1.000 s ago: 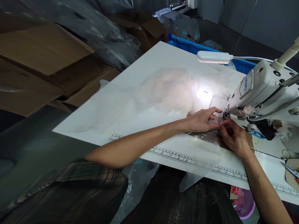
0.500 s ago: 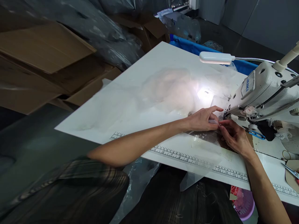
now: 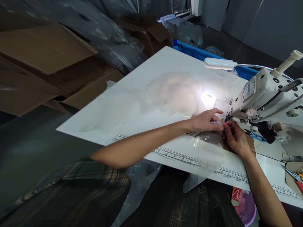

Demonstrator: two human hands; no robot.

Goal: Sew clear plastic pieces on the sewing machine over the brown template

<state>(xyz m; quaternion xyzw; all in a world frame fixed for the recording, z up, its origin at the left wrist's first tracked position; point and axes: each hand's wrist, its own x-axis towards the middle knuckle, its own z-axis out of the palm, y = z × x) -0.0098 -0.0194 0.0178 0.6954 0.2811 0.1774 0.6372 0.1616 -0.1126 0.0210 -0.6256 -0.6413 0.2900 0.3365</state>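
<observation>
Sheer pale fabric (image 3: 175,90) is spread over the white table and runs up to the needle area of a white sewing machine (image 3: 258,91). With thumb and fingers my left hand (image 3: 208,121) pinches a gathered part of this fabric, just left of the presser foot. My right hand (image 3: 236,137) is closed at the fabric's edge, its fingertips touching or nearly touching those of the left. Exactly what lies between the fingertips is partly hidden. A translucent strip of fabric (image 3: 201,173) hangs over the front edge of the table.
A white lamp (image 3: 220,63) lights the work. Scissors (image 3: 293,175) and a small blue tool (image 3: 257,136) lie at the right. A printed ruler (image 3: 182,157) follows the table's front edge. Cardboard boxes (image 3: 47,47) stand at left, a purple basket (image 3: 248,208) below.
The view has shifted slightly, bringing more of the scissors into sight. Both hands stay by the needle, with the right hand's fingers drawn slightly closer to the left's.
</observation>
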